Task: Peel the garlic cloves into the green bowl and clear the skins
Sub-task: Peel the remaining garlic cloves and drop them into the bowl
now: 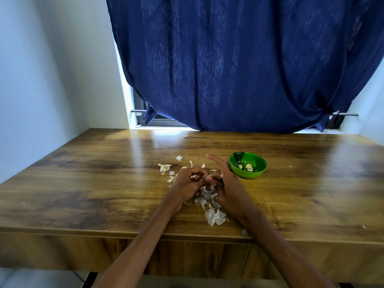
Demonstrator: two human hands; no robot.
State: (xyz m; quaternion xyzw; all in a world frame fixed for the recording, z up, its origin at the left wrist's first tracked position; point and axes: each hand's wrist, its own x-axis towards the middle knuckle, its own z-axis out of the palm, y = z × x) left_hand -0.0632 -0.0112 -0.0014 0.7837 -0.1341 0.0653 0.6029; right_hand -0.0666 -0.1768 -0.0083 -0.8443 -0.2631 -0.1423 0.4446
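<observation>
My left hand (188, 183) and my right hand (225, 183) meet over the middle of the wooden table (83, 183), fingers curled together round a small garlic clove that is almost wholly hidden between them. The right index finger sticks out straight, pointing away. The green bowl (248, 162) sits just right of my right hand and holds a few peeled cloves (247, 167). White garlic skins (214, 217) lie scattered under and in front of my hands. A leftover piece of the bulb (164, 167) lies to the left.
A dark blue curtain (239, 65) hangs over the window behind the table's far edge. A white wall (41, 69) stands on the left. Small skin scraps (179, 157) dot the tabletop beyond my hands.
</observation>
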